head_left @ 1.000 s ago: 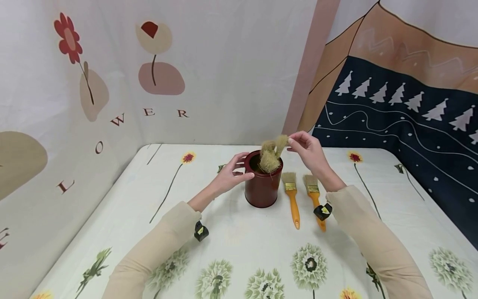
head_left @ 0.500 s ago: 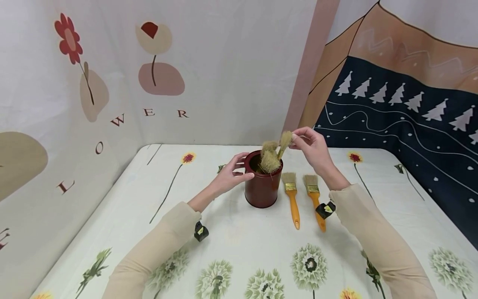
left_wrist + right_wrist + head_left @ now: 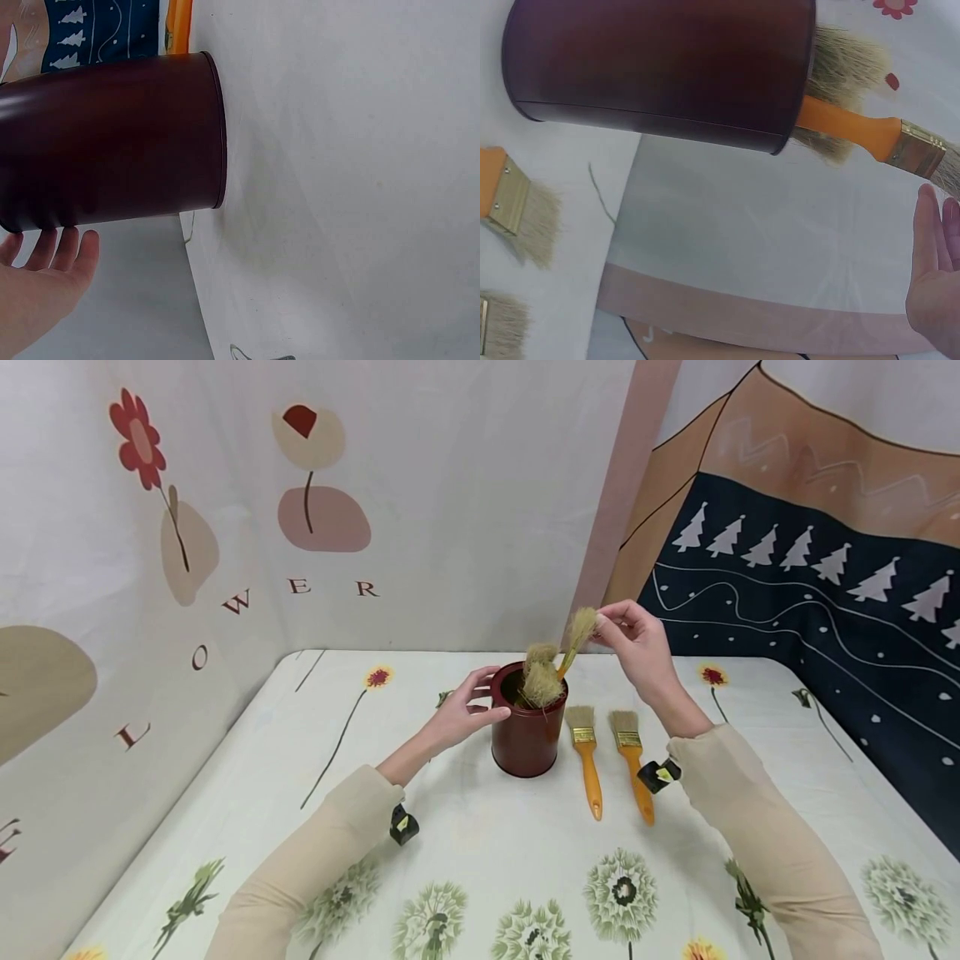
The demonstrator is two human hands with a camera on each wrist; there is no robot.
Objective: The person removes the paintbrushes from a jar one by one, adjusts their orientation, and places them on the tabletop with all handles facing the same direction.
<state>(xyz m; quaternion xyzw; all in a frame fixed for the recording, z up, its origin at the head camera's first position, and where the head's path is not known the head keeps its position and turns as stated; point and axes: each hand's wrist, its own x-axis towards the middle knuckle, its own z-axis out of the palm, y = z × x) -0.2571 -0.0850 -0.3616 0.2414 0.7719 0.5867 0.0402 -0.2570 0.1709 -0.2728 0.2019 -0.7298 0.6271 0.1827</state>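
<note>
A dark red can (image 3: 527, 742) stands upright on the table. My left hand (image 3: 459, 714) touches its left side near the rim, thumb at the front and fingers spread; in the left wrist view, the fingertips (image 3: 88, 244) meet the can's wall. At the back right, my right hand (image 3: 641, 647) pinches a paintbrush (image 3: 573, 647) by its pale bristles. This brush leans out of the can, bristles up; the right wrist view shows its orange handle (image 3: 847, 126) rising past the rim, the lower end hidden inside. More pale bristles (image 3: 543, 683) stick out of the can.
Two paintbrushes with orange handles lie on the table right of the can, one nearer (image 3: 588, 768) and one farther right (image 3: 633, 768). The flower-print tablecloth (image 3: 465, 893) covers the table, and a printed cloth wall (image 3: 465, 510) rises behind it.
My right hand has moved up and to the right, drawing the paintbrush higher out of the can, so its ferrule and some handle now show. The left hand and the can have stayed put.
</note>
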